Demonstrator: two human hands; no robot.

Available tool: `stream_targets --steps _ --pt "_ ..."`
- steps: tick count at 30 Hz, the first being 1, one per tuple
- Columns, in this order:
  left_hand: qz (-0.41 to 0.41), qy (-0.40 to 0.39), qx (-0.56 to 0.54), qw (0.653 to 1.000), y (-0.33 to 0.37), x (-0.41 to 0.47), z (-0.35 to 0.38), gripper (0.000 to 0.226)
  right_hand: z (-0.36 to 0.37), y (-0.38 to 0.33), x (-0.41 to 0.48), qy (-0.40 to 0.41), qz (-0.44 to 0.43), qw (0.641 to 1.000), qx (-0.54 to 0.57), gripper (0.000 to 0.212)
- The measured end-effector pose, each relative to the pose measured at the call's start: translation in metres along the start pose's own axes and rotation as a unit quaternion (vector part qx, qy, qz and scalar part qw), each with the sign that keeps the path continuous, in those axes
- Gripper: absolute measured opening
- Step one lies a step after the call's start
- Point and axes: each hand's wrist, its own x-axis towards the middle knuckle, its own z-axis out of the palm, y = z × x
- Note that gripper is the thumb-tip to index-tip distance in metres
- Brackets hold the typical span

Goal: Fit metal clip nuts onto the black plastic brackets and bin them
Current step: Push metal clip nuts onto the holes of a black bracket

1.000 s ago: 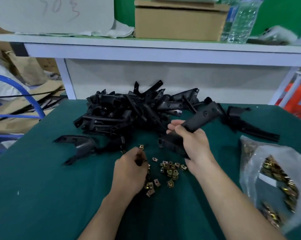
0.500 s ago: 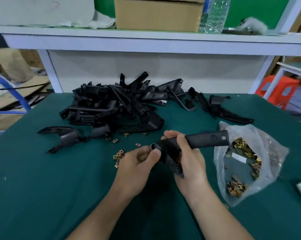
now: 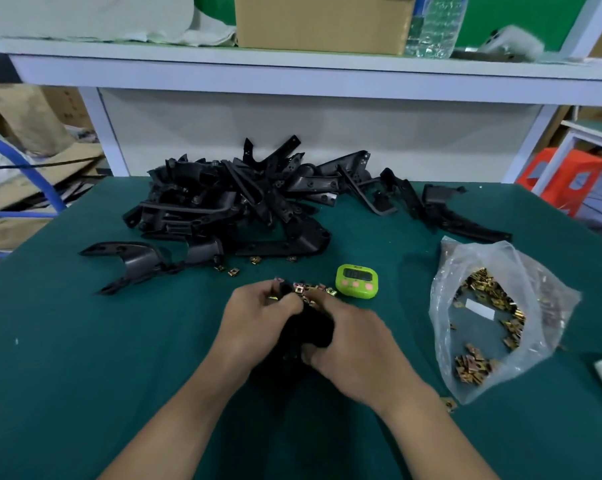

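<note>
1. While the right hand (image 3: 355,344) grasps the black bracket (image 3: 311,329) with its fingers curled round the body, the left hand (image 3: 261,317) pinches what looks like a brass-coloured clip nut (image 3: 273,298) at the bracket's far end. Blur hides whether the nut is seated.
2. The step in hand is probably pushing the nut onto its tab. The bracket is held off the green table (image 3: 85,358) and the fingers cover the tab, so the nut could go on skewed or spring out of the pinch.
3. Just past the fingertips at 12 o'clock lie the loose clip nuts (image 3: 315,291), with a green timer (image 3: 356,280) at 1 o'clock. A swing of the bracket's end could scatter those nuts or knock the timer.
4. At 3 o'clock lies the clear bag (image 3: 500,271) of more nuts, near the right forearm. A careless elbow could drag it and spill them.
5. Farther off, the pile of brackets (image 3: 237,202) lies at 12 o'clock and a lone bracket (image 3: 130,261) at 10 o'clock. No bin is in view, so a finished part set down near these could be mistaken for an unfitted one
</note>
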Motion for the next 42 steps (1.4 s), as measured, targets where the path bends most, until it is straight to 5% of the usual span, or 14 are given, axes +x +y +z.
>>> stream_targets --steps 3,6,10,13,18,22,31,37,42 --pt "0.072 0.033 0.078 0.994 -0.006 0.005 -0.006 0.016 0.006 0.004 -0.001 0.003 -0.003 1.0 0.01 0.069" --pt "0.123 0.084 0.203 0.968 -0.007 0.01 -0.028 0.02 0.002 0.018 0.001 0.057 0.091 0.994 0.03 0.061" --pt "0.108 -0.038 0.353 0.929 -0.013 0.014 -0.04 0.012 0.002 0.029 0.007 0.091 0.179 0.979 0.029 0.051" --pt "0.142 -0.032 0.443 0.885 -0.021 0.012 -0.026 0.028 0.003 0.031 0.008 0.079 0.179 0.981 0.019 0.044" --pt "0.185 0.053 0.389 0.901 -0.026 0.014 -0.015 0.008 0.004 0.034 0.009 0.076 0.177 0.981 0.027 0.042" --pt "0.136 0.047 0.281 0.949 -0.024 0.013 -0.017 0.049 0.004 0.036 0.011 0.075 0.175 0.981 0.035 0.035" --pt "0.228 -0.003 0.394 0.89 -0.025 0.007 0.007 0.013 0.004 0.035 0.012 0.071 0.185 0.98 0.032 0.042" --pt "0.191 0.093 0.324 0.922 -0.025 0.005 0.002 0.02 0.002 0.034 0.012 0.079 0.191 0.978 0.036 0.038" --pt "0.125 0.093 0.32 0.934 -0.019 0.004 -0.005 0.01 -0.002 0.033 0.013 0.084 0.201 0.975 0.036 0.04"
